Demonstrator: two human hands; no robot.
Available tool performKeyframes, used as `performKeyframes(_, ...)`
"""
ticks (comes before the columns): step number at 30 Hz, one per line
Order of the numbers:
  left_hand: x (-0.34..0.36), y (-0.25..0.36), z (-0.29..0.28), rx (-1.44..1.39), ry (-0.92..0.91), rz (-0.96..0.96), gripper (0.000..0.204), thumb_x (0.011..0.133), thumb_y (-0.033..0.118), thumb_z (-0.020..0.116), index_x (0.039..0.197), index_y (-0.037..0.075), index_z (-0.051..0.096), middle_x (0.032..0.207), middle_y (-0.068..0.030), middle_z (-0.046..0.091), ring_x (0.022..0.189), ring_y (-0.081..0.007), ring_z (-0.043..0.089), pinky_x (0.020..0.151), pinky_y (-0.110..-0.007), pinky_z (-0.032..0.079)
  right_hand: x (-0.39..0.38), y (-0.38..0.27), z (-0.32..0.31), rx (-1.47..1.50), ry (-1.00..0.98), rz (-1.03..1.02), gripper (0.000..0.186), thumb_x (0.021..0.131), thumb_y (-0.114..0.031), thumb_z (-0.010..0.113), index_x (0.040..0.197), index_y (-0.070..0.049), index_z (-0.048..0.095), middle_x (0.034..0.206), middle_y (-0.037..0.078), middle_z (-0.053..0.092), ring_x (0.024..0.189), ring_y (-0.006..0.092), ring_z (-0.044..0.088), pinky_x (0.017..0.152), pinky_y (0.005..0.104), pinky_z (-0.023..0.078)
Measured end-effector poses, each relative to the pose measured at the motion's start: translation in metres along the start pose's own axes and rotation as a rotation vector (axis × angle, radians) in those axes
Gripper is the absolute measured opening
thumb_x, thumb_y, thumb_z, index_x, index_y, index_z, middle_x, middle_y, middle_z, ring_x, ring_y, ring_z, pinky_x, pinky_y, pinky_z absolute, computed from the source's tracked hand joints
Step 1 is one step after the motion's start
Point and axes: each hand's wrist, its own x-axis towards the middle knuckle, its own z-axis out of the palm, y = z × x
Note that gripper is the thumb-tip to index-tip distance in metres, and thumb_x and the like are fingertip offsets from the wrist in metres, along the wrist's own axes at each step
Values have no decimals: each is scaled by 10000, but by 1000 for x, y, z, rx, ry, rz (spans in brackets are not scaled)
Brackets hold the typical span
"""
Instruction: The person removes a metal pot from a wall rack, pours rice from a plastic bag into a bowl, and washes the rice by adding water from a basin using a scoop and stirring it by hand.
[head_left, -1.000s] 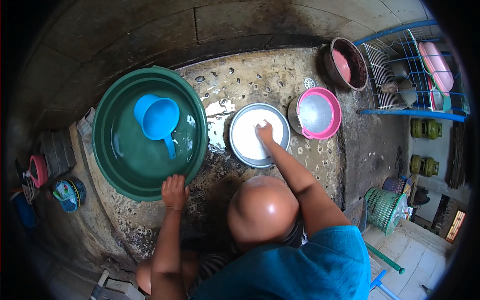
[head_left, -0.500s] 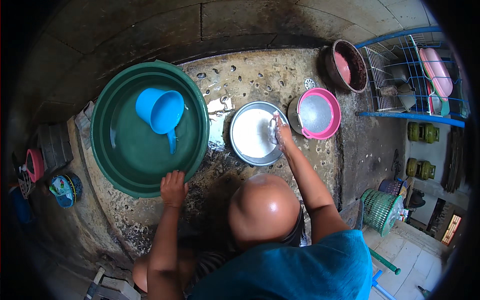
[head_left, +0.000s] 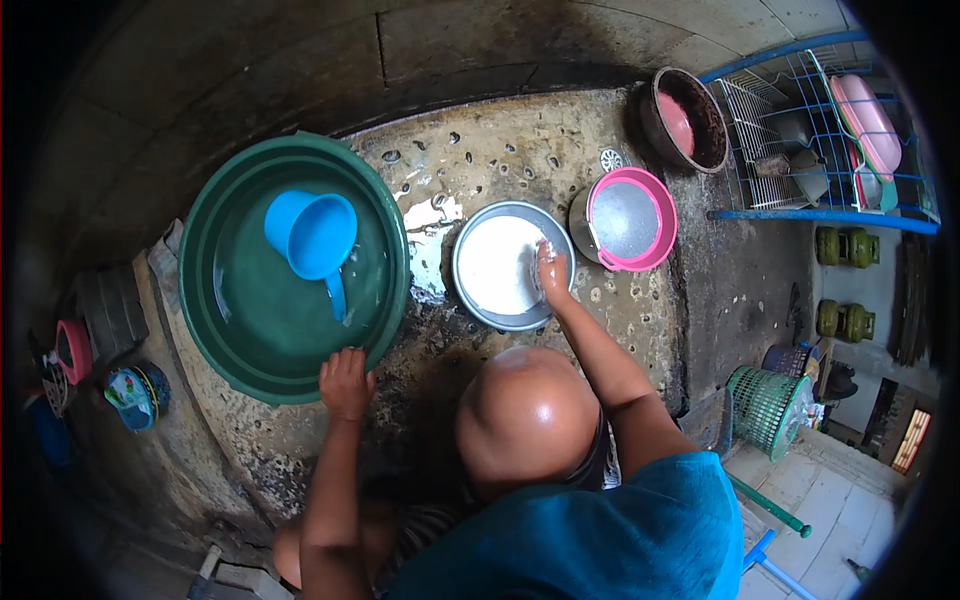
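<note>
Left of centre, one left hand (head_left: 347, 384) rests with its fingers laid loosely over the near rim of one green basin (head_left: 222, 330), where one blue dipper (head_left: 312, 235) floats. At centre, one right hand (head_left: 551, 276), wet and half-curled, is inside one metal bowl (head_left: 549, 222) of white contents (head_left: 493, 265); whether it grips anything, I cannot tell. One pink-rimmed sieve (head_left: 664, 222) sits on one metal pot (head_left: 585, 228) just right.

The stained, stone-studded floor (head_left: 490, 170) is partly wetted and, around a grey metal basin (head_left: 520, 322) set upon it, is occupied at nine o'clock by a large green tub (head_left: 240, 330), at two by a metal pot (head_left: 583, 225), and farther out towards two by a brown basin (head_left: 655, 125).
</note>
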Motion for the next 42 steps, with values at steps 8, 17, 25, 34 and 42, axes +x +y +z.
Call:
performKeyframes(8, -5, -3, 1, 24, 4, -8, 353, 505, 122, 682, 828, 108, 541, 778, -41, 497, 742, -234, 517, 628, -358, 402, -41, -38, 34, -931, -264, -571, 654, 742, -436, 646, 1284, -140, 429, 1468, 166, 95, 1261, 408, 283, 912, 594, 351)
performKeyframes(17, -4, -3, 1, -28, -51, -15, 403, 505, 121, 700, 874, 117, 540, 817, -47, 506, 790, -239, 522, 665, -375, 410, 26, 28, 47, -12, -209, -42, 352, 782, -202, 631, 1078, -40, 531, 841, 91, 605, 717, 226, 588, 642, 335, 496)
performKeyframes(25, -10, -8, 1, -5, -53, -4, 420, 510, 132, 722, 892, 123, 548, 833, -34, 515, 801, -220, 529, 678, -360, 418, 9, -29, 6, 702, -469, 626, 242, 885, -177, 524, 1087, -53, 574, 814, 84, 643, 600, 167, 611, 463, 323, 495)
performKeyframes(34, -8, -6, -2, 8, -73, -6, 443, 537, 169, 738, 933, 124, 545, 867, -20, 512, 837, -198, 518, 699, -350, 416, 2, -50, -32, 338, -315, 380, 228, 906, -193, 479, 1048, -59, 597, 681, 57, 606, 466, 136, 538, 375, 263, 418)
performKeyframes(42, -10, -7, 0, -11, -70, -19, 425, 551, 157, 730, 928, 114, 538, 874, -26, 515, 840, -212, 519, 712, -357, 419, -9, -78, -51, 341, -361, 339, 277, 918, -286, 470, 935, -36, 588, 590, 26, 540, 414, 116, 480, 347, 262, 352)
